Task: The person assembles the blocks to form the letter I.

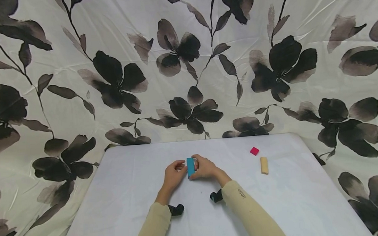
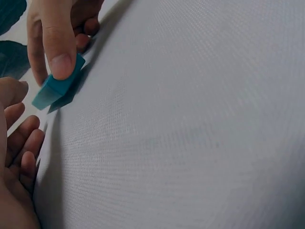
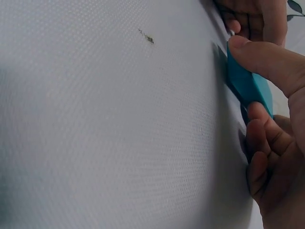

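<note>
A blue rectangular block [image 1: 190, 167] is at the middle of the white table, its long side pointing away from me. My right hand [image 1: 206, 168] pinches it between thumb and fingers from the right. In the left wrist view the block [image 2: 59, 86] looks slightly tilted, with its shadow beneath it. My left hand [image 1: 173, 176] is just left of the block, fingers loosely bent. A small gap shows between that left hand [image 2: 19, 148] and the block. From the right wrist, the thumb lies along the block [image 3: 244, 82] and the other fingers are at its lower end.
To the right on the white table [image 1: 122, 189] lie a small red block [image 1: 254, 151] and, just nearer, a pale wooden block [image 1: 264, 165]. A floral cloth [image 1: 239, 116] hangs behind the table. Dark wrist-camera mounts sit at both sleeves.
</note>
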Motion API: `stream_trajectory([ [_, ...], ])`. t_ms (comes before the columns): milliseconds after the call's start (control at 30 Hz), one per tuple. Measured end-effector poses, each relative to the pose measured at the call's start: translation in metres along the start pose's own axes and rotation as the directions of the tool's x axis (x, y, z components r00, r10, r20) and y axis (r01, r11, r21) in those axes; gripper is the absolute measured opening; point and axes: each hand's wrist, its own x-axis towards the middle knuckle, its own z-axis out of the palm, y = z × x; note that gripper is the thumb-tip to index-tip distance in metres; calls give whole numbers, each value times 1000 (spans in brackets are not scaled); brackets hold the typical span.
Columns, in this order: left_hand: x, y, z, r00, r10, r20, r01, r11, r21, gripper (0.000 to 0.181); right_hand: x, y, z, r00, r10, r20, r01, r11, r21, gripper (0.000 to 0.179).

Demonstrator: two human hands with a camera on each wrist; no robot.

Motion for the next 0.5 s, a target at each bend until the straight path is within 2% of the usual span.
stream_trajectory([
  [500, -3, -4, 5, 999, 5, -42, -4, 999, 33, 28, 1, 1, 5, 999, 9, -38, -12, 997, -70, 94],
])
